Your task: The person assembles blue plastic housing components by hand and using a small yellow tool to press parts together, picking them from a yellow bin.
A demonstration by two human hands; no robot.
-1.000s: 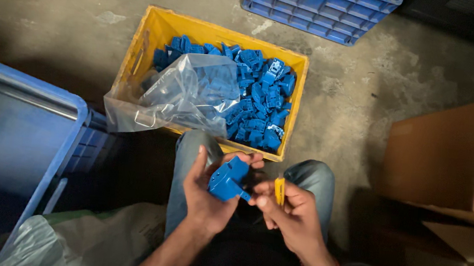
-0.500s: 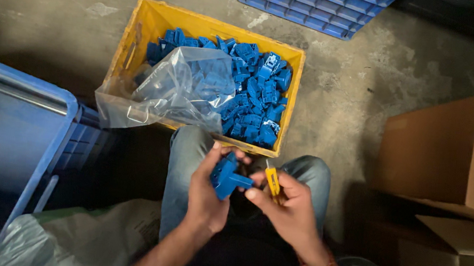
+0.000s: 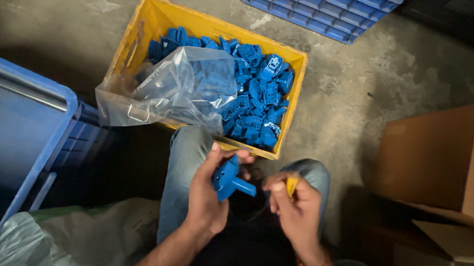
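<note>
A: Holding that blue part [image 3: 229, 178] in your left hand [image 3: 206, 195], you've got the fingers wrapped round its broad body, thumb up along the near face. It sits over your lap, between your knees, just short of the yellow crate [image 3: 144, 29].

B: And your right hand [image 3: 297, 209]?

A: It's curled shut on a small yellow tool [image 3: 291, 185], only the tip of which shows above the fingers. What kind of tool it is, I cannot tell. It sits just beside the part's stub end, not touching it as far as I can see.

B: How will the part handle?

A: I'd judge it light and stiff, moulded plastic, hard-edged and a bit slick. It shouldn't bend or crush under your grip. Take it by the wide body, as you do now, and leave the narrow stub that points toward your right hand free.

B: Anything near you?

A: The crate is heaped with more blue parts [image 3: 255, 104], and a clear bag [image 3: 178, 93] is draped over its left half. A blue bin [image 3: 20, 129] stands at your left, a blue crate [image 3: 324, 6] lies beyond, cardboard boxes [image 3: 441, 158] stand at your right, all on the concrete floor [image 3: 362, 92].
</note>
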